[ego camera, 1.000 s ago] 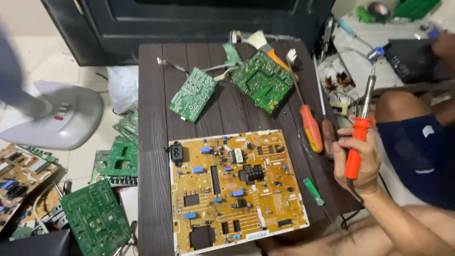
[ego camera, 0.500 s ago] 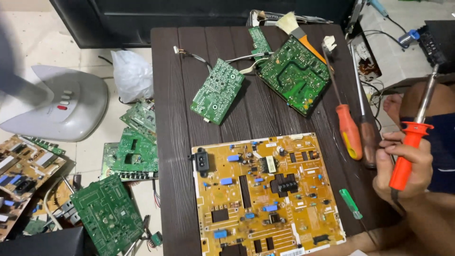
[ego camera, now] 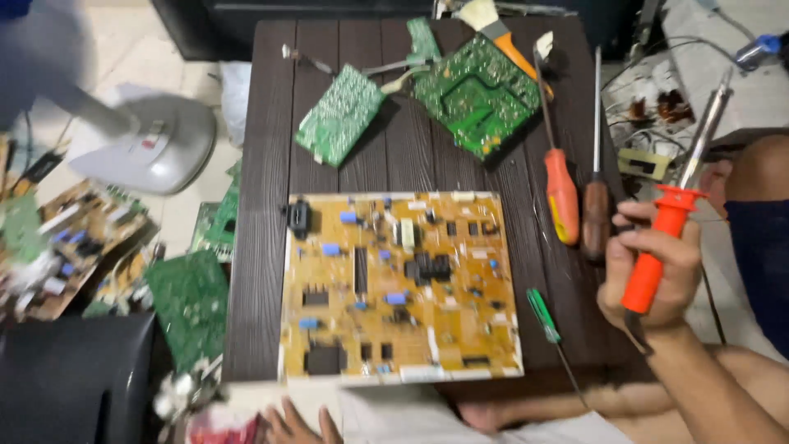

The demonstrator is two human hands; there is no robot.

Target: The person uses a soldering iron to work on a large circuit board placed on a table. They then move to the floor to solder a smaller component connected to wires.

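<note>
On the floor at far left, a grey fan base is seen, with loose circuit boards heaped below it and a dark green board lying against the table's edge. All of this part of the picture is blurred.

The dark slatted table carries the work. A large yellow circuit board lies flat at the near middle, component side up, with no tool touching it. Behind it, a small green board and a larger green board are laid at angles, joined by wires. A brush with an orange handle rests at the far edge.

At the bottom edge, below the yellow board, fingertips of the left hand are glimpsed; whether they are spread or curled around anything cannot be told.

To the right of the yellow board lie an orange-handled screwdriver, a brown-handled screwdriver and a small green screwdriver, none in use.

The right hand is held beyond the table's right edge, clenched around the orange grip of a soldering iron, whose metal shaft is pointed up and away from the boards.

Judged from the layout, the work on the yellow board is not yet begun at this moment: the iron is in hand but well apart from the board, and no solder joint is being touched. Bringing the tip down to the board is what remains.
</note>
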